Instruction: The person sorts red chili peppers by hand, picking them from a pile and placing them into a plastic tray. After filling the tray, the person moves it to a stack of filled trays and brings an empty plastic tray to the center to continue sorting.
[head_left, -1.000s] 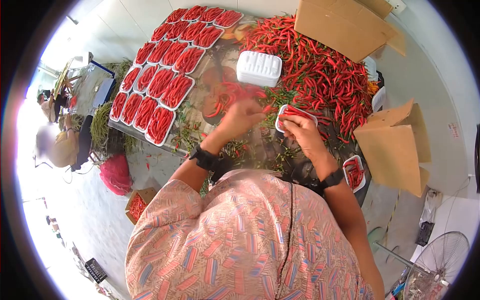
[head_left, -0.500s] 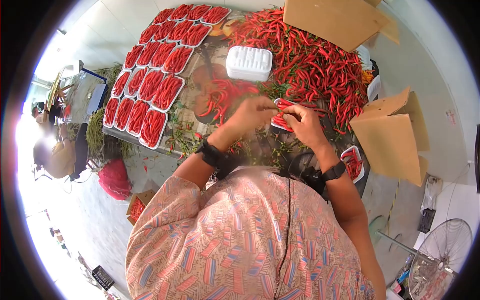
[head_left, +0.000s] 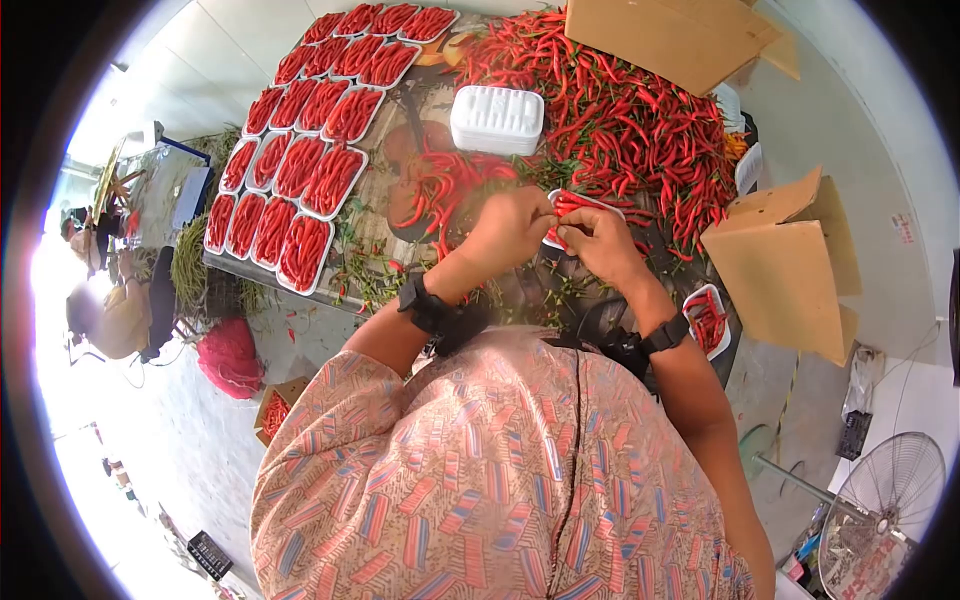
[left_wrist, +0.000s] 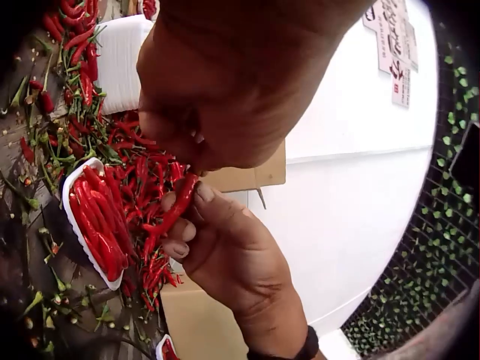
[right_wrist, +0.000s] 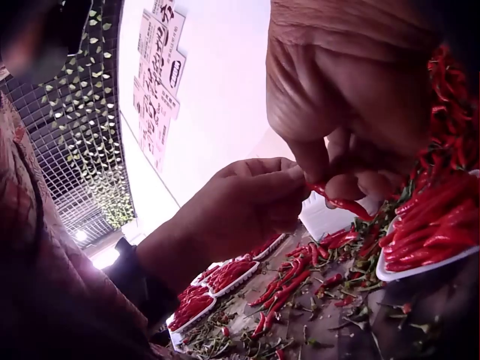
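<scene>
Over a white tray of red chilies (left_wrist: 96, 225), both hands meet at one red chili (left_wrist: 177, 210). My right hand (head_left: 603, 245) pinches its body between thumb and fingers, as the left wrist view shows. At the chili's upper end, the curled fingers of my left hand (head_left: 508, 232) pinch it; the stem itself is hidden there. The right wrist view shows the chili (right_wrist: 346, 205) slanting between the two hands, clear of the tray (right_wrist: 431, 264). Part of that tray is covered by the hands in the head view.
Rows of filled trays (head_left: 330, 180) cover the table's left side. A white tray stack (head_left: 497, 122) stands behind the hands, beside a large chili heap (head_left: 640, 140). Cardboard boxes (head_left: 775, 260) are at right, near another tray with chilies (head_left: 707, 322). Loose chilies and stems lie around.
The left hand, blurred and apart from the right a second ago, has moved right to meet it. The head view has shifted slightly, and the right hand stays over the tray.
</scene>
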